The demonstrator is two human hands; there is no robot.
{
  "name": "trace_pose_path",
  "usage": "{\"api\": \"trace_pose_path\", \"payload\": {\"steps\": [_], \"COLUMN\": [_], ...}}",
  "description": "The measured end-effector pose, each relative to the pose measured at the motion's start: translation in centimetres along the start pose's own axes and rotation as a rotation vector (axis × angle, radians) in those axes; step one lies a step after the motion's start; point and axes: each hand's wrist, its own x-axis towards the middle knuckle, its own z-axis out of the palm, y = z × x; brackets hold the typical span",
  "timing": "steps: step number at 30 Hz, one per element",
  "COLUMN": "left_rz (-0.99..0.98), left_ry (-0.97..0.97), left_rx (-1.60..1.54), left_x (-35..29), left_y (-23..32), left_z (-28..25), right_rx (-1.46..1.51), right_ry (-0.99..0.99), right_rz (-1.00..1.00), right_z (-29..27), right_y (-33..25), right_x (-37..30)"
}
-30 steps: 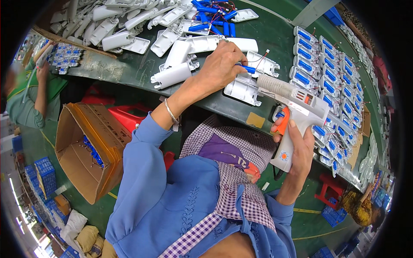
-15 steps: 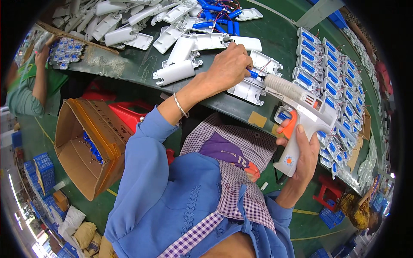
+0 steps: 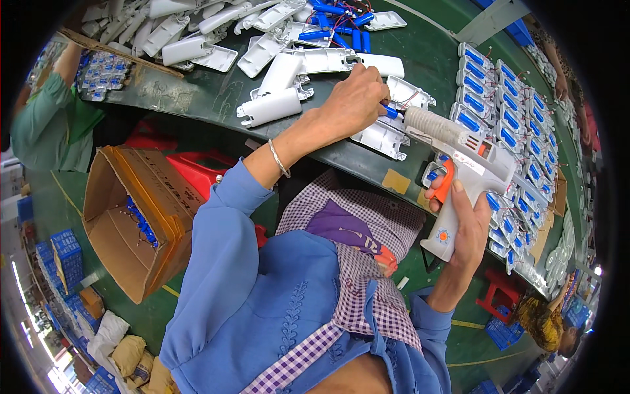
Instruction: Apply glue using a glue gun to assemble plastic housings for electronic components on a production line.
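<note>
My left hand (image 3: 352, 104) is closed, its fingertips pinching a small blue cylindrical battery (image 3: 391, 111). Just under that battery lies a white plastic shell half (image 3: 383, 140), near the table edge. In my right hand (image 3: 470, 223) is a white hot glue gun (image 3: 484, 163) with an orange trigger (image 3: 444, 184). A whitish wrap covers the gun's front end, which points at the battery beside my left fingertips. Whether the nozzle touches it, I cannot tell. Another open white shell (image 3: 409, 94) with thin wires lies just beyond.
White shells (image 3: 272, 108) and loose blue batteries (image 3: 341, 28) heap at the far left and middle. Rows of shells with batteries (image 3: 471, 100) cover the right side. A cardboard box (image 3: 134, 226) stands left, below the table. Co-workers' arms (image 3: 56, 108) show at both sides.
My hands, the battery and the glue gun keep nearly the same places relative to one another. At the left, a co-worker's arm has shifted; a hand now shows at the far right.
</note>
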Motion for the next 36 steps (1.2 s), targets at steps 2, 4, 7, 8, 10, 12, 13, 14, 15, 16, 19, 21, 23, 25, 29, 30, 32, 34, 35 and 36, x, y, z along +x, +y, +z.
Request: {"api": "trace_pose_path", "payload": {"steps": [2,4,7,8,10,12,13,14,15,16,19,21,23,25,29,30,32,34,35,36], "left_rz": [0.012,0.008,0.003,0.004,0.002,-0.002,0.023,0.043,0.064,0.078,0.06,0.088,0.049,-0.015,-0.252,-0.251,-0.213,-0.179,-0.189,-0.193], "left_ry": [0.007,0.012,0.01,0.009,0.024,0.033,0.052,0.058,0.064,0.071,0.159,0.268,0.33,0.374,0.06,0.064,0.094,0.133,0.159,0.18], "left_rx": [-0.001,-0.012,-0.011,-0.009,-0.001,-0.021,-0.046,-0.045,-0.045,-0.085,-0.088,0.085,0.288,0.438,0.491,0.577,0.586,0.475,0.465,0.451], "left_x": [0.1,0.1,0.1,0.1,0.0,-0.2,-0.3,-0.3,-0.3,-0.3,0.6,1.9,3.4,5.2,10.0,10.4,11.0,11.0,10.5,10.1], "left_y": [-0.1,0.0,0.0,0.0,-0.1,0.1,-0.1,-0.3,-0.4,-0.2,0.1,-0.8,-1.6,-3.0,-4.8,-5.5,-5.0,-4.1,-4.2,-4.3], "left_z": [0.0,0.0,0.0,-0.1,-0.2,-0.2,-0.1,0.0,0.0,-0.2,-1.6,-2.8,-4.2,-4.8,-1.2,0.3,2.2,2.4,1.5,0.8], "right_rx": [-0.011,-0.021,-0.037,-0.043,-0.047,-0.064,-0.066,-0.067,-0.061,-0.023,0.044,0.106,0.108,0.158,0.017,0.085,0.122,-0.132,-0.032,-0.024], "right_ry": [0.015,0.03,0.04,0.042,0.04,0.037,0.039,0.041,0.035,0.034,-0.011,0.034,-0.02,0.025,0.132,0.05,0.105,0.28,0.271,0.261], "right_rz": [0.009,0.017,0.02,0.024,0.024,0.045,0.046,0.046,0.028,0.013,-0.011,-0.033,-0.053,-0.053,-0.052,-0.064,-0.058,0.13,0.094,0.081], "right_z": [0.1,0.0,0.0,0.1,0.1,-0.1,-0.1,-0.1,-0.3,-0.4,-0.9,-0.2,-0.5,0.3,-2.0,-2.1,-1.4,-0.2,-0.3,-0.3], "right_y": [-0.1,-0.1,0.1,0.1,0.2,0.3,0.3,0.3,0.4,0.5,0.4,-0.2,-0.1,-0.3,1.1,1.4,0.9,-2.0,-1.4,-1.5], "right_x": [-0.2,-0.5,-0.8,-0.9,-1.0,-1.1,-1.1,-1.2,-1.2,-1.2,-1.3,-1.4,-1.4,-1.3,-2.0,-2.0,-2.6,-4.2,-3.9,-3.7]}}
